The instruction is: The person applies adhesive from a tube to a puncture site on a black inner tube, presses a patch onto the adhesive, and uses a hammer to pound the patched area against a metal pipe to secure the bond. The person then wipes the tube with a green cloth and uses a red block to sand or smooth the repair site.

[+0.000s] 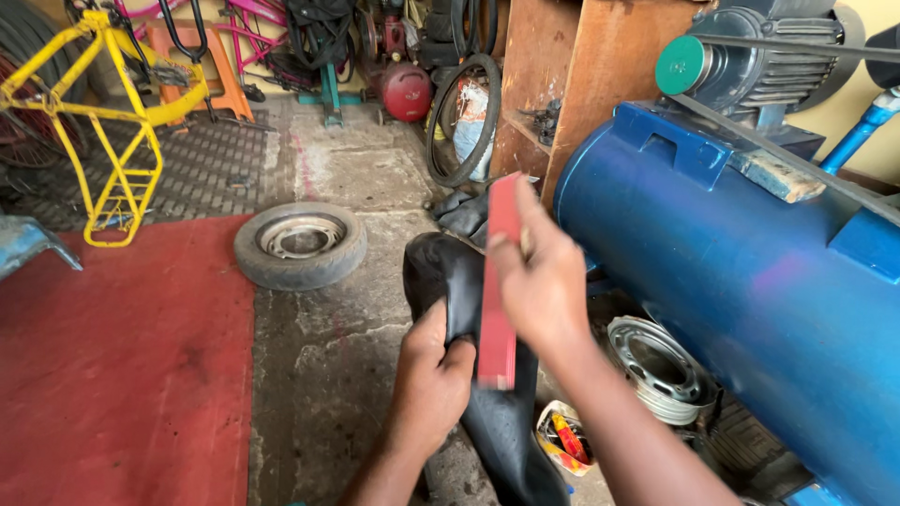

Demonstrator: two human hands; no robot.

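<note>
L hand (429,379) nearest cam, fingers pinching black inner tube (487,412); R hand (539,281) fingers clamp red strip (497,319), long axis upright, lying on tube just right of L thumb.

wheel (300,245) left, tank (750,281) right — tube (469,309) between

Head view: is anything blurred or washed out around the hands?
Head view: the right hand and the red flat bar it grips are smeared by motion blur; the left hand on the black inner tube is sharper; soft even light, mild sheen on the blue tank, no harsh glare.
</note>
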